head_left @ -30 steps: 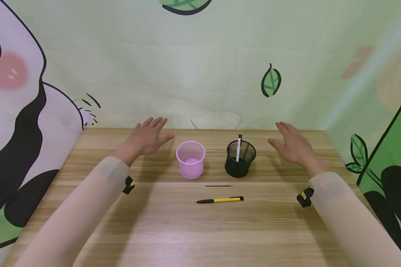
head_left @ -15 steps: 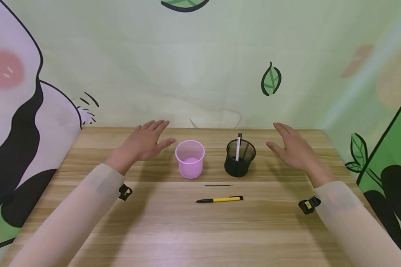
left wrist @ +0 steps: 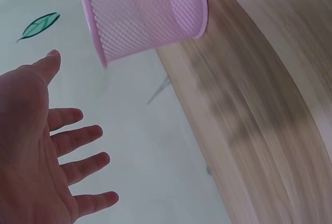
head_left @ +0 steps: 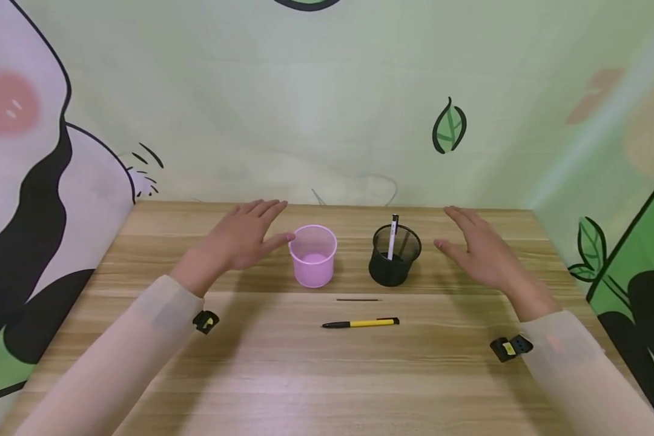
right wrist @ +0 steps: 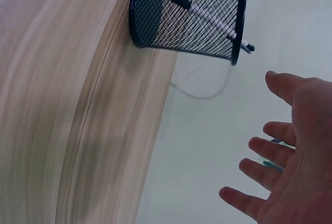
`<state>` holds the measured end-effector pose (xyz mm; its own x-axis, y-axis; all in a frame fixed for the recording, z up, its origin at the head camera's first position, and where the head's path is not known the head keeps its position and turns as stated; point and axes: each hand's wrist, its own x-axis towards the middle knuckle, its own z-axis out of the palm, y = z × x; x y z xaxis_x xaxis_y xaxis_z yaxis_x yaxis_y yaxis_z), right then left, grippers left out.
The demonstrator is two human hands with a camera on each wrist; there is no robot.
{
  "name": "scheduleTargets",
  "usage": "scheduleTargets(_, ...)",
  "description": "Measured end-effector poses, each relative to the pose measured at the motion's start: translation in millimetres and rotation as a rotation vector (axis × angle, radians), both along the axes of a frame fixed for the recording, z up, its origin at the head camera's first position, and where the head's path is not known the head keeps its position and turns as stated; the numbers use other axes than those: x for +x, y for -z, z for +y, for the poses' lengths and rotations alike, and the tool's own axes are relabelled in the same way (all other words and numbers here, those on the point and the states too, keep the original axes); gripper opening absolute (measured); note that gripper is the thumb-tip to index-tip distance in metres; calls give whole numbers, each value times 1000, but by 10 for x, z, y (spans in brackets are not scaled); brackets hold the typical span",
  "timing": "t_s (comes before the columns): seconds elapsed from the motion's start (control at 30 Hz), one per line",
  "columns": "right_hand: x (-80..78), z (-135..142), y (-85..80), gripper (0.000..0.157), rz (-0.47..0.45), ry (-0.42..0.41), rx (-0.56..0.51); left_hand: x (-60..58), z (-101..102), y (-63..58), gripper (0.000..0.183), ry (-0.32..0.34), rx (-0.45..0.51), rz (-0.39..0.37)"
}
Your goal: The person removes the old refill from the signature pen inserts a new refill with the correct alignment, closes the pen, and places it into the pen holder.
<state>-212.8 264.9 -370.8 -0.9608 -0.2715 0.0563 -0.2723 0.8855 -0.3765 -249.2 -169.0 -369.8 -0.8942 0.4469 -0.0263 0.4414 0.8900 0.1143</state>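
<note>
My left hand (head_left: 240, 236) hovers with spread, straight fingers to the left of a pink mesh pen holder (head_left: 313, 275); in the left wrist view a gap separates the hand (left wrist: 31, 146) from the pink mesh (left wrist: 140, 16). On the other side, my right hand (head_left: 479, 251) is held with extended fingers, apart from a black mesh pen holder (head_left: 389, 272). A white pen with a black end (head_left: 393, 236) leans inside the black holder, seen through its mesh in the right wrist view. Neither hand holds anything. The pink holder has nothing visible inside.
A yellow and black pen (head_left: 362, 323) lies on the wooden table (head_left: 283, 387) in front of the holders. Between it and them lies a thin dark rod (head_left: 356, 300), perhaps a refill. A printed cloth backdrop (head_left: 251, 109) stands behind the table's far edge.
In the head view both hands have shifted slightly inward toward the holders, the left one to the right, the right one to the left and lower. The view has tilted slightly; the objects stay put.
</note>
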Motion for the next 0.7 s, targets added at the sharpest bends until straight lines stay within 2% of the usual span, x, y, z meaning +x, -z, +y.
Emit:
scheduleTargets(0.33, 181, -70, -31, 68, 40, -24, -47, 192, 131, -55, 72, 68, -2, 57)
scheduleTargets(0.7, 341, -227, -160, 55, 104, -67, -86, 377, 297, -203, 67, 152, 33, 127)
